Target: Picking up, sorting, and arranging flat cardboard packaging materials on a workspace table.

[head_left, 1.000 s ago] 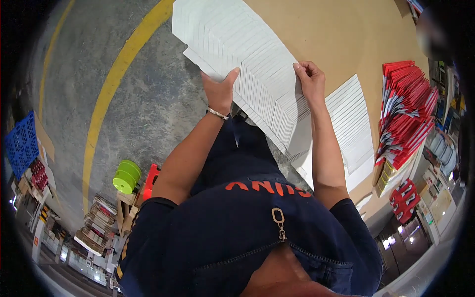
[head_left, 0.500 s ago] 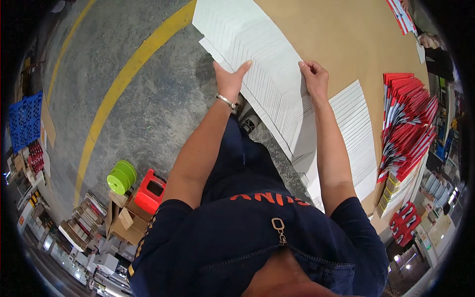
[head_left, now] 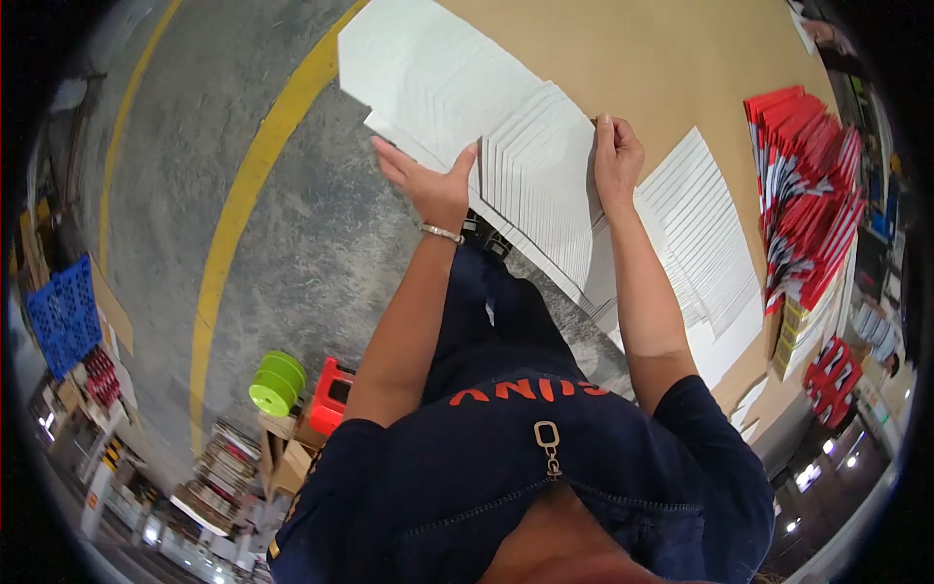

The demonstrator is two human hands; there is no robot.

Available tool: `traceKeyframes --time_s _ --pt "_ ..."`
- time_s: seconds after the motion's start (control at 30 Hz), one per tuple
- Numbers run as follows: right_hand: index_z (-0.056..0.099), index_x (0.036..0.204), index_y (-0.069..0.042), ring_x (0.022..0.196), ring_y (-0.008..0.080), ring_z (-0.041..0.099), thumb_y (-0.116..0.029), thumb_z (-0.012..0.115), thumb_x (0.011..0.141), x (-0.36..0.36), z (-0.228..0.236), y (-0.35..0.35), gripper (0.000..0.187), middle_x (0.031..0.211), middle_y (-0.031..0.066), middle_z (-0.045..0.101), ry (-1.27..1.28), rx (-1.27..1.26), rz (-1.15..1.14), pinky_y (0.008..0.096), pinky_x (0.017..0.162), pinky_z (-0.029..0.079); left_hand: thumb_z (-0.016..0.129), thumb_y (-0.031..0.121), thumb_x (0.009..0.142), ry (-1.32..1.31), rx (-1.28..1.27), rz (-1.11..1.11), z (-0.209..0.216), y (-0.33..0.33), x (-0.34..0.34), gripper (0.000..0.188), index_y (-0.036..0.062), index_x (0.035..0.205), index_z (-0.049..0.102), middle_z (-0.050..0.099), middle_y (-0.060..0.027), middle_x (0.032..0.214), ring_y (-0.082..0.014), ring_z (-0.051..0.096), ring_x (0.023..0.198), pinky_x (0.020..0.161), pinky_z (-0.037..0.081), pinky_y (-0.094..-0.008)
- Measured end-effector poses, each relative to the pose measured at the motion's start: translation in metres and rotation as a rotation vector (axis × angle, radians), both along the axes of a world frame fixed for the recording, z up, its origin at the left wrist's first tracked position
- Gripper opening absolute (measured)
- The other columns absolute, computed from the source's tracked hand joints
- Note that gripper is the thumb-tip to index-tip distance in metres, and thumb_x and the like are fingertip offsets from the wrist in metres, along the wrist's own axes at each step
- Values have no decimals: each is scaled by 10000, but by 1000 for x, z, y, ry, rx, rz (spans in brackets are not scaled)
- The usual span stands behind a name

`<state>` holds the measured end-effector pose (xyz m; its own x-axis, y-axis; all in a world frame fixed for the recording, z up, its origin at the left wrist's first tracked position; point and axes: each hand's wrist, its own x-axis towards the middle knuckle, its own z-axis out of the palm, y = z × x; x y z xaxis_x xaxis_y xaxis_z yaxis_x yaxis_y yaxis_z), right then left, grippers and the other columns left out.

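Observation:
A long fan of overlapping white paper sheets [head_left: 418, 73] slants across the near left edge of the table, partly overhanging the floor. My left hand [head_left: 433, 190] is at its left edge, fingers spread, the thumb tip touching a raised, stepped batch of sheets [head_left: 535, 161]. At the far right edge of that batch, my right hand [head_left: 618, 165] is closed, its fingertips pinching the paper's margin. Beyond my right forearm lies another fan of white sheets [head_left: 700, 229] on the brown table [head_left: 671, 58].
Red-and-white folded printed pieces [head_left: 803, 195] are heaped at the table's right side. On the floor to the left stand a lime-green spool [head_left: 277, 383], a red stool [head_left: 331, 394] and cardboard boxes [head_left: 290, 467]. A blue plastic crate [head_left: 63, 316] lies farther left. Another person's hand [head_left: 832, 39] shows at far right.
A batch of sheets in the fan now stands up in a stepped block between my hands. My left hand has shifted a little left and down, its fingers stretched out; my right still pinches the edge.

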<state>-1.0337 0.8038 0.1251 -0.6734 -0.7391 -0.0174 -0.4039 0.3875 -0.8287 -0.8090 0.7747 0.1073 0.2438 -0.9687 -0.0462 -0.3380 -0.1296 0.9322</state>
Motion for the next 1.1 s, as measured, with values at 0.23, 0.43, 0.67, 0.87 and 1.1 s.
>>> traceKeyframes --time_s 0.23,0.43,0.67,0.87,1.1 --pt "629 875 -17 653 108 531 -223 559 893 -17 -12 9 219 709 44 617 -102 -122 -95 271 619 443 752 357 643 -885 -339 -392 32 -16 -7 814 59 1329 430 277 -220 1397 -440 165 1324 1037 99 -623" --pt "609 807 -18 633 74 469 -164 571 863 -14 -15 16 161 661 13 536 -253 -151 -63 242 587 416 589 290 778 -672 -439 -879 52 1 -28 521 55 1236 511 399 -171 1353 -407 219 1317 1060 128 -569" --pt "600 812 -4 595 81 478 -182 568 856 -24 6 27 186 631 33 540 -288 -224 -87 250 564 419 617 146 825 -43 169 -1325 -18 11 12 407 -9 1180 495 529 -156 1218 -285 501 1126 930 410 -400" --pt "582 893 -23 714 228 593 -280 553 861 -40 23 22 261 753 89 623 -221 31 -19 342 679 470 456 440 918 1555 1069 -529 15 55 -18 519 80 1292 462 451 -59 1358 -246 419 1237 1073 257 -478" --pt "500 1232 -69 1147 302 472 -314 572 862 -111 84 131 450 1247 144 504 185 -280 9 375 952 384 704 500 723 1765 835 -421 24 119 -47 879 77 1388 315 313 -93 1444 -271 256 1335 1103 172 -484"
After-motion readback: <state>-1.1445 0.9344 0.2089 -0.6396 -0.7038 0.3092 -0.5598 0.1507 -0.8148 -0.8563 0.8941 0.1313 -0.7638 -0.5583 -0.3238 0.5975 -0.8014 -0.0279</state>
